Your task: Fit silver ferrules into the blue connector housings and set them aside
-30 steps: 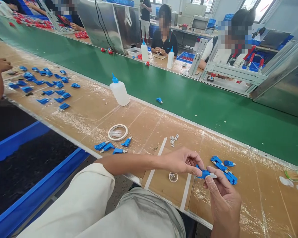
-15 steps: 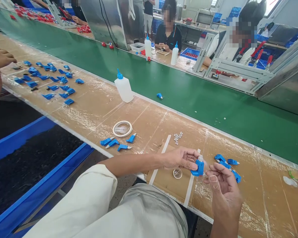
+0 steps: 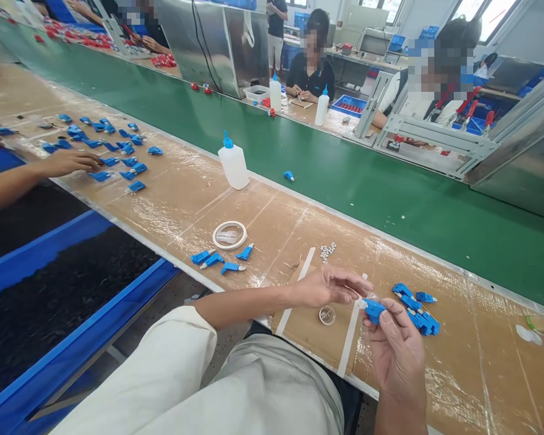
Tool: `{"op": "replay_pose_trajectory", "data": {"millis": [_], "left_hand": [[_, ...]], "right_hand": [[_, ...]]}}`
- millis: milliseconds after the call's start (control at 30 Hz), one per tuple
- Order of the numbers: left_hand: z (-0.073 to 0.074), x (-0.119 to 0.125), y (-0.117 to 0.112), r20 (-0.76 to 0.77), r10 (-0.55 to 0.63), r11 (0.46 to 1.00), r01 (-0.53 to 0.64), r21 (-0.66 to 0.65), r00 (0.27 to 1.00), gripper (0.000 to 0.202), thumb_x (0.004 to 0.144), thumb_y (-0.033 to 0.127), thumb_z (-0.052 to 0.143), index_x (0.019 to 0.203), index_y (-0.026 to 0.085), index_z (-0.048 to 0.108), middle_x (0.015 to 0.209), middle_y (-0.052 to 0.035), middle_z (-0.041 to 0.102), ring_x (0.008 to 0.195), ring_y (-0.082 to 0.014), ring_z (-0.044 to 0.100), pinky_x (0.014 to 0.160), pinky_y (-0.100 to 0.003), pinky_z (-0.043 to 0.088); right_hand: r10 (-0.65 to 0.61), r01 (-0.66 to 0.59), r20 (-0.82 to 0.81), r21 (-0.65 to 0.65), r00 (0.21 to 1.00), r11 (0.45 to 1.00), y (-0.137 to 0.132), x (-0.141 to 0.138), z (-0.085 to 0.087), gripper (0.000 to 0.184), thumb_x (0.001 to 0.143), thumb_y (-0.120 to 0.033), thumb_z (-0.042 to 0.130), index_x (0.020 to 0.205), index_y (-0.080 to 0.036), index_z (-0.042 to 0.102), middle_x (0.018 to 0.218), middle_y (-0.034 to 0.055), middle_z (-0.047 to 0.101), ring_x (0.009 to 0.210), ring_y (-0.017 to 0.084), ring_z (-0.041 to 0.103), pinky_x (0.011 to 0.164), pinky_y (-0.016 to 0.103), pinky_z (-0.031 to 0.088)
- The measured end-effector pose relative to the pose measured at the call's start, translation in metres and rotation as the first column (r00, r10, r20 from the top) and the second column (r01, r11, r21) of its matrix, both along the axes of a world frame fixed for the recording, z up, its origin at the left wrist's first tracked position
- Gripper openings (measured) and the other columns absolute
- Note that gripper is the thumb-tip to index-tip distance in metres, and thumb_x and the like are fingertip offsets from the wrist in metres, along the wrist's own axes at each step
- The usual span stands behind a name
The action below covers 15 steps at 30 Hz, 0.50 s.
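Observation:
My right hand (image 3: 392,347) pinches a small blue plastic connector (image 3: 373,309) between thumb and fingers just above the cardboard-covered bench (image 3: 172,199). My left hand (image 3: 330,285) hovers right beside it, fingers curled toward the connector's white tip; I cannot tell whether they hold anything. A small pile of blue connectors (image 3: 417,308) lies just right of my hands. A small round clear cap (image 3: 327,315) sits on the bench below my left hand.
Several blue connectors (image 3: 217,261) and a tape ring (image 3: 229,234) lie to my left, tiny metal parts (image 3: 327,251) ahead. A white squeeze bottle (image 3: 234,163) stands by the green conveyor (image 3: 367,187). A co-worker's hand (image 3: 70,162) reaches among more blue connectors at far left. People work across the belt.
The blue connector passed from my left fingers into my right hand's pinch. The co-worker's hand at far left reached forward onto the scattered blue pieces.

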State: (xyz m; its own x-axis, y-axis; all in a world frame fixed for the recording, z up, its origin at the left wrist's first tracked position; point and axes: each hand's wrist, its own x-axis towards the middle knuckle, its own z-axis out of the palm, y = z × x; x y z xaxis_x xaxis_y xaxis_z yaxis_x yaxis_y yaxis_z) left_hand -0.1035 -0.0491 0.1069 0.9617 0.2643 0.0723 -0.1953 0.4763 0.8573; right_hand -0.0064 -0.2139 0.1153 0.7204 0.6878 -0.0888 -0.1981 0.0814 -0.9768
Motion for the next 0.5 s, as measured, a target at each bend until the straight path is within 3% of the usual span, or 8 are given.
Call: {"op": "replay_pose_trajectory", "data": {"millis": [167,367,500], "left_hand": [[0.001,-0.003,0.001,-0.167,-0.286,0.958,0.282,-0.049,0.943,0.06,0.063,0.069,0.081,0.081,0.014,0.067,0.068,-0.0023,0.069,0.061,-0.0107,0.063,0.062,-0.023,0.046],[0.01,-0.004,-0.008,-0.195,-0.396,0.918,0.383,-0.099,0.898,0.058,0.048,0.056,0.095,0.072,0.015,0.061,0.061,0.0012,0.065,0.053,-0.0075,0.056,0.051,-0.019,0.038],[0.011,-0.006,-0.014,-0.148,-0.459,0.889,0.45,-0.088,0.876,0.056,0.047,0.047,0.098,0.073,0.017,0.059,0.06,0.0022,0.064,0.055,-0.0095,0.058,0.054,-0.02,0.042]], "right_hand": [[0.006,0.011,0.337,-0.049,0.942,0.999,-0.013,0.0,0.005,0.028,0.077,-0.041,0.082,0.094,-0.02,0.073,0.093,0.0082,0.072,0.084,0.022,0.069,0.075,0.033,0.059],[0.038,-0.032,0.492,-0.021,0.87,0.999,-0.024,-0.013,0.01,0.019,0.083,-0.035,0.077,0.095,-0.02,0.073,0.093,0.0077,0.071,0.086,0.02,0.069,0.076,0.03,0.058],[0.039,-0.052,0.491,0.013,0.87,0.999,-0.033,-0.02,0.008,0.02,0.082,-0.036,0.078,0.093,-0.02,0.072,0.093,0.0065,0.069,0.087,0.02,0.068,0.078,0.03,0.057]]}}
